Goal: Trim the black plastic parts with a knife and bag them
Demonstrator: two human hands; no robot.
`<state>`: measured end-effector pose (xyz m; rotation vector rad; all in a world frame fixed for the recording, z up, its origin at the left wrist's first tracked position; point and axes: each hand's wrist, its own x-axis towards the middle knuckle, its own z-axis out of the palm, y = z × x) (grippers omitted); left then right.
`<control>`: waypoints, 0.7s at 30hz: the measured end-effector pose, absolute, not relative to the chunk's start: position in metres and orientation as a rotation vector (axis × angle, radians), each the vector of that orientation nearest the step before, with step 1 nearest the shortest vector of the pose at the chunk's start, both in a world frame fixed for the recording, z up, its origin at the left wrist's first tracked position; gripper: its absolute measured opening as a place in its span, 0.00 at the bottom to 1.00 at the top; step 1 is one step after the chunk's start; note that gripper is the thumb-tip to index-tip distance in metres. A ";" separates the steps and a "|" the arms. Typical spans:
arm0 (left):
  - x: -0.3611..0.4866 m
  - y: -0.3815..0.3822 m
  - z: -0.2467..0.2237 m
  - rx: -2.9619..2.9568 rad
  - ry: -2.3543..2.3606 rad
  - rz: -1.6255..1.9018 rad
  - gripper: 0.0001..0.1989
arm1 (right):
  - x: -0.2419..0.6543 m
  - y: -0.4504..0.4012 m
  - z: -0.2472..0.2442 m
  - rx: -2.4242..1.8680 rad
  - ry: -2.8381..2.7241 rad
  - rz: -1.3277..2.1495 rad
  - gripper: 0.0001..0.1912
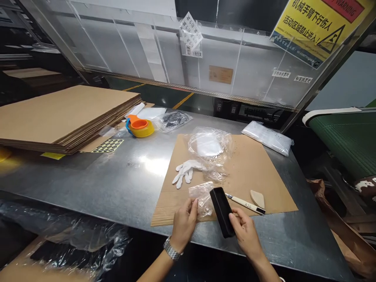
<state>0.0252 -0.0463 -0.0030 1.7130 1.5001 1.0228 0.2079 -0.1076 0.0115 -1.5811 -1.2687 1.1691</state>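
My left hand [185,219] pinches the edge of a small clear plastic bag [202,194] above the cardboard sheet. In my right hand [244,230] is a long black open box [221,209], tilted, held by its right side near the lower end. The box is beside the bag, to its right. A utility knife [245,204] with a pale handle marked A26 lies just beyond my right hand, and next to it sits a beige wedge-shaped piece [257,199]. A white glove [187,171] lies behind the bag.
The brown cardboard sheet [276,188] covers part of the metal table [132,184]. Clear bags with white contents [209,145] lie on it. A tape dispenser [141,127], a sticker sheet [108,145] and stacked cardboard [70,113] are at left. A wrapped white pack [267,137] lies at right.
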 end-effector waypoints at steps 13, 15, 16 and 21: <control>0.019 -0.039 0.001 1.380 1.155 0.830 0.24 | 0.203 -0.118 0.018 -1.435 -1.349 1.557 0.19; 0.018 -0.039 0.001 1.397 1.129 0.802 0.24 | 0.204 -0.117 0.012 -1.482 -1.349 1.545 0.19; 0.017 -0.039 0.001 1.414 1.129 0.799 0.24 | 0.205 -0.116 0.010 -1.513 -1.359 1.532 0.19; 0.017 -0.046 -0.002 1.604 1.203 0.865 0.20 | 0.205 -0.115 0.008 -1.724 -1.490 1.304 0.17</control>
